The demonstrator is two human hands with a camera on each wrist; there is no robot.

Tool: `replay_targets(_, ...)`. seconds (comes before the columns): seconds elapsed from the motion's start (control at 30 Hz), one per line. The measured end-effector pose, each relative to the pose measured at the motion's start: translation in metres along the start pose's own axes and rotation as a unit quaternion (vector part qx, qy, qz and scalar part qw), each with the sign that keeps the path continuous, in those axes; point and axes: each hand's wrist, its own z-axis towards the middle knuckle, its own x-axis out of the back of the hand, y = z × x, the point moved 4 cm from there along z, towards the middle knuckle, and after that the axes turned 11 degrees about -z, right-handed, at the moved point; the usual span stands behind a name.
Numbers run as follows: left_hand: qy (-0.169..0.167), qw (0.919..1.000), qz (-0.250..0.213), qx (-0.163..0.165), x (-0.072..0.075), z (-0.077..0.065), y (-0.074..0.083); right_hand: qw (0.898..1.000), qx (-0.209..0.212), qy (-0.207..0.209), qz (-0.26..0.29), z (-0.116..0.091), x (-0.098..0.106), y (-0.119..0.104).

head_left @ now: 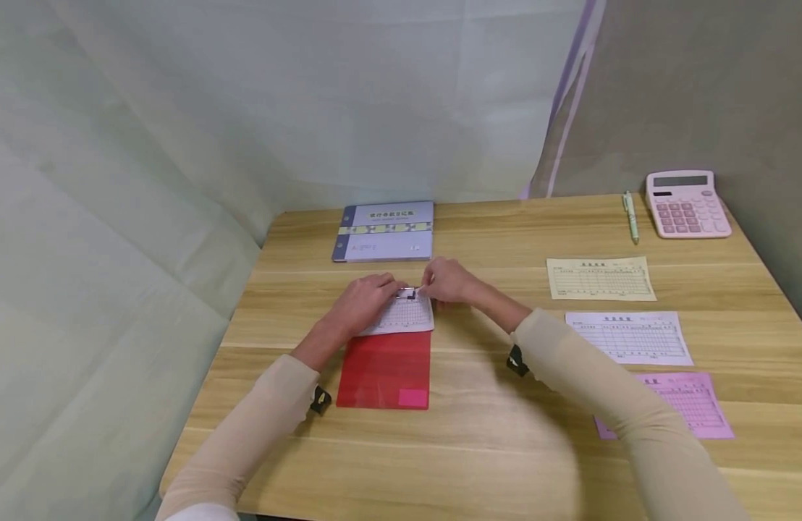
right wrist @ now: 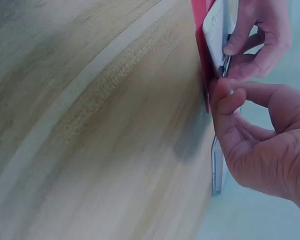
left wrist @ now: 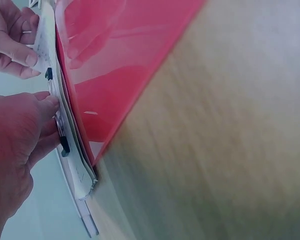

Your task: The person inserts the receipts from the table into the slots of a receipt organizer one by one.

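A red clip folder (head_left: 384, 369) lies on the table, with white printed forms (head_left: 401, 316) over its upper part. A metal clip (head_left: 407, 292) with black ends runs across the top of the forms. My left hand (head_left: 365, 300) pinches that clip, its thumb on the bar in the left wrist view. At the upper right corner my right hand (head_left: 449, 281) pinches the edge of the paper between thumb and fingers. In the left wrist view the paper corner (left wrist: 43, 47) is bent up in those fingers. The right fingertips partly hide the corner in the right wrist view.
A ledger book (head_left: 388, 235) lies behind the folder. At the right are yellow (head_left: 599, 281), white (head_left: 629, 339) and pink (head_left: 690, 401) form slips, the pink one partly under the right sleeve. A pen (head_left: 630, 217) and pink calculator (head_left: 687, 206) sit at the back right.
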Motion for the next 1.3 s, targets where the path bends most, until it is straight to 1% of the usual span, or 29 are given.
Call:
replay_targets(0.07, 0.001, 1.0, 0.001, -0.005, 0.0, 0.0, 0.0, 0.999, -0.012, -0.006, 0.05, -0.003, -0.003, 0.002)
replay_targets(0.17, 0.002, 1.0, 0.001, -0.009, 0.0, 0.0, 0.0, 0.993, -0.028, 0.0, 0.112, -0.007, -0.009, 0.004)
replay_targets(0.27, 0.003, 0.9999, 0.004, -0.014, 0.0, 0.0, 0.001, 0.988, -0.04, 0.021, 0.144, -0.011, -0.015, 0.006)
replay_targets(0.37, 0.007, 0.9998, 0.007, -0.018, -0.001, -0.001, 0.0, 0.985, -0.047, 0.04, 0.158, -0.013, -0.019, 0.006)
replay_targets(0.53, 0.01, 0.9997, 0.008, -0.02, -0.001, -0.001, -0.001, 0.984, -0.059, 0.054, 0.159, -0.013, -0.022, 0.006)
replay_targets(0.67, 0.0, 0.9999, 0.006, -0.01, -0.001, -0.002, -0.001, 0.983, -0.066, 0.057, 0.16, -0.014, -0.023, 0.006)
replay_targets(1.07, -0.021, 0.9997, 0.008, 0.012, -0.003, -0.001, -0.001, 0.985, -0.058, 0.062, 0.153, -0.016, -0.022, 0.006)
replay_targets(1.17, -0.024, 0.9996, 0.006, 0.017, -0.003, 0.0, -0.001, 0.986, -0.049, 0.086, 0.138, -0.018, -0.015, 0.008)
replay_targets(1.3, -0.014, 0.9998, -0.003, 0.015, -0.003, 0.0, -0.002, 0.983, -0.027, 0.141, 0.117, -0.028, 0.005, 0.015)
